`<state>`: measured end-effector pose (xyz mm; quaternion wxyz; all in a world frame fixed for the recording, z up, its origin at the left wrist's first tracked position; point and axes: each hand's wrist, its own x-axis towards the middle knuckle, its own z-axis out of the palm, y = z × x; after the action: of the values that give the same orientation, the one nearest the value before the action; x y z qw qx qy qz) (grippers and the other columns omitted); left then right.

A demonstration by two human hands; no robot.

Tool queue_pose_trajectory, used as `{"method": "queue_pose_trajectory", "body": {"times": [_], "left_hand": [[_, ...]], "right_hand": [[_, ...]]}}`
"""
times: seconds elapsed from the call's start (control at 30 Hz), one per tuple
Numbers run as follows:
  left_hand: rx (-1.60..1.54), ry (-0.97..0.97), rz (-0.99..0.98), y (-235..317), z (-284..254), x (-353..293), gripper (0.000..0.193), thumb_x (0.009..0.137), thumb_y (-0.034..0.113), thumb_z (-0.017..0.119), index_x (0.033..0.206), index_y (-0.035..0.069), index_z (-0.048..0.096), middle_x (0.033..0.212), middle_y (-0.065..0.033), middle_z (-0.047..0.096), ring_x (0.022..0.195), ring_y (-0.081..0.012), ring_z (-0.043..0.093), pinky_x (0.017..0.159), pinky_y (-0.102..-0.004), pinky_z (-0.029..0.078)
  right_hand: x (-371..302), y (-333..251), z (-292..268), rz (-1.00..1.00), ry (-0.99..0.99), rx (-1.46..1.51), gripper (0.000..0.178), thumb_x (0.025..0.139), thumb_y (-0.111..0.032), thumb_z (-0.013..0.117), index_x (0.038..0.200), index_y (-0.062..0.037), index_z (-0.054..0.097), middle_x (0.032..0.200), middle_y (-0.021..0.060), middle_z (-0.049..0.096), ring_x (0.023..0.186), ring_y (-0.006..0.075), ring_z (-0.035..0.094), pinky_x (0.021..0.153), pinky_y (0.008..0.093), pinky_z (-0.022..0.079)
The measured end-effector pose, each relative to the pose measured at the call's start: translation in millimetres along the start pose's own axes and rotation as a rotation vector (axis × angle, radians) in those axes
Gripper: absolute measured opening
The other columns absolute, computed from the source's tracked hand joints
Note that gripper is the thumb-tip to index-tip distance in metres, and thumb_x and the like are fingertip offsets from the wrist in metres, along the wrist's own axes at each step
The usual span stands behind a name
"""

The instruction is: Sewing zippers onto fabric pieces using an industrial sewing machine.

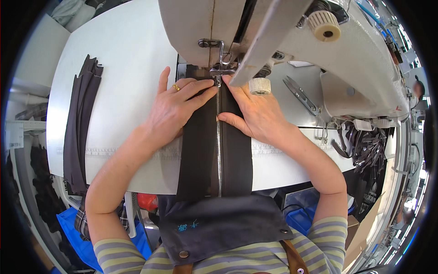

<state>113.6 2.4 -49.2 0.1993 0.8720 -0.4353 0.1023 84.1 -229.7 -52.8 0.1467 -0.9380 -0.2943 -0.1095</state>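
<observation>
A strip of dark fabric (196,160) lies lengthwise under the sewing machine (191,27), with a metal-toothed zipper (219,155) running down its middle. The zipper slider (218,82) sits just in front of the presser foot (222,71). From the left, my left hand (171,107) rests on the fabric, its fingers stretched toward the slider and its thumb raised away. My right hand (262,114) lies on the right half, index finger extended close to the foot and thumb against the zipper teeth. Both hands press on the work with fingers apart. The needle tip cannot be made out.
Folded dark fabric strips (82,123) lie on the white table (123,59) at left. Thread snips (301,95) rest on the machine bed at right. Beyond my right forearm is a bundle of dark zipper pieces (367,144). A ruler scale (109,151) crosses the table.
</observation>
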Motion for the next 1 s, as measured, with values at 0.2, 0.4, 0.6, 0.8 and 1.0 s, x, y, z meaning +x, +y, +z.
{"method": "queue_pose_trajectory", "body": {"times": [0.2, 0.4, 0.6, 0.8, 1.0], "left_hand": [[0.004, -0.035, -0.022, 0.8, -0.3, -1.9, 0.06, 0.069, 0.0, 0.068, 0.126, 0.014, 0.059, 0.131, -0.0038, 0.053, 0.117, -0.0241, 0.052, 0.109, -0.064, 0.019], [0.157, -0.009, -0.04, 6.4, -3.3, 0.3, 0.046, 0.079, 0.011, 0.059, 0.124, 0.017, 0.064, 0.132, -0.0046, 0.058, 0.114, -0.0235, 0.056, 0.107, -0.0454, 0.025], [0.177, -0.001, -0.043, 3.7, -2.4, 1.0, 0.046, 0.079, 0.011, 0.058, 0.124, 0.017, 0.065, 0.132, -0.0048, 0.059, 0.114, -0.0231, 0.056, 0.107, -0.0449, 0.025], [0.088, -0.02, -0.063, -2.3, 0.5, 1.4, 0.063, 0.069, -0.002, 0.066, 0.129, 0.018, 0.059, 0.135, -0.0046, 0.056, 0.119, -0.0261, 0.052, 0.108, -0.0661, 0.018], [0.07, -0.014, -0.052, -2.2, 2.5, 6.5, 0.07, 0.065, 0.002, 0.071, 0.132, 0.019, 0.057, 0.136, -0.0044, 0.055, 0.121, -0.0261, 0.051, 0.109, -0.0657, 0.018]], "right_hand": [[0.0, 1.3, 1.7, 0.027, -0.017, 0.025, 0.071, 0.087, -0.055, 0.058, 0.129, 0.0014, 0.049, 0.128, 0.0223, 0.052, 0.13, 0.0398, 0.041, 0.104, 0.0571, 0.034], [0.2, 0.5, -0.6, 0.043, -0.064, -0.003, 0.072, 0.088, -0.057, 0.056, 0.131, 0.0007, 0.048, 0.13, 0.0213, 0.051, 0.131, 0.0394, 0.04, 0.104, 0.059, 0.033], [2.0, 1.2, 2.4, 0.029, -0.012, -0.034, 0.071, 0.088, -0.056, 0.056, 0.129, 0.0003, 0.05, 0.128, 0.0212, 0.052, 0.131, 0.039, 0.04, 0.102, 0.0608, 0.033], [6.3, 3.2, 1.6, 0.018, 0.0, -0.05, 0.068, 0.087, -0.055, 0.057, 0.126, 0.0003, 0.052, 0.125, 0.0199, 0.054, 0.129, 0.0383, 0.041, 0.102, 0.0607, 0.033], [2.3, 7.7, -1.8, 0.044, 0.021, -0.046, 0.066, 0.084, -0.052, 0.062, 0.126, -0.0019, 0.053, 0.128, 0.0173, 0.054, 0.127, 0.036, 0.044, 0.102, 0.0579, 0.034]]}}
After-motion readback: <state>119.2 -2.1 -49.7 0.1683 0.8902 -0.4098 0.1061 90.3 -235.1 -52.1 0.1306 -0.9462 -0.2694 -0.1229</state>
